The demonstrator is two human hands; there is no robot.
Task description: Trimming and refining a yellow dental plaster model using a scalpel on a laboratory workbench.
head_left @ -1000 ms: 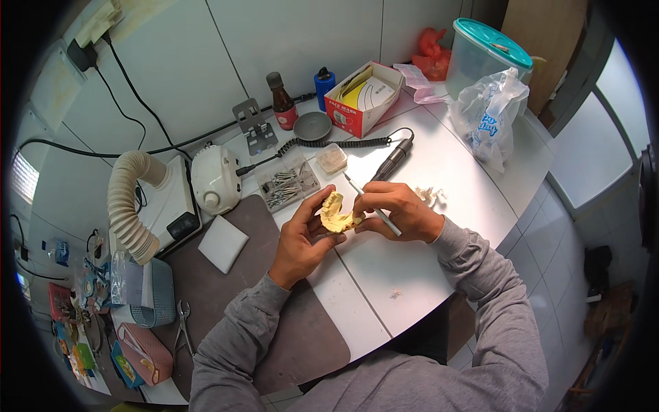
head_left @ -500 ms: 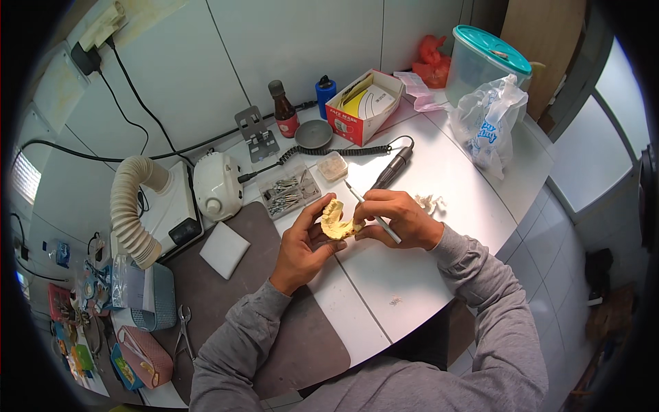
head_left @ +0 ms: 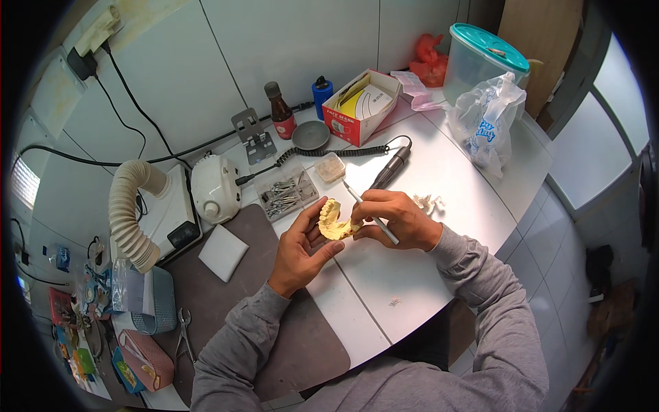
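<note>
A yellow, horseshoe-shaped dental cast (head_left: 331, 221) with a row of moulded teeth is held above the white table. My left hand (head_left: 299, 250) is closed round its left side, with the thumb along the near edge. At the other end, the fingertips of my right hand (head_left: 401, 220) are on or right beside the cast. A slim, pale, pen-like tool (head_left: 354, 193) is held in that same hand, its narrow end pointing away to the far left. The other end of the tool sticks out below the fingers. My right fingertips partly hide the cast's right end.
Beyond my hands are a bur box (head_left: 285, 192), a small clear box (head_left: 330, 167) and a dark rotary handpiece (head_left: 391, 168). White crumpled scraps (head_left: 429, 203) lie right of them. On the left are a white block (head_left: 224, 252), pliers (head_left: 184, 333) and a hose (head_left: 123, 213).
The dental cast has turned slightly in my left hand, so more of its tooth row shows. Both hands keep their hold, and the whole view has shifted a little.
</note>
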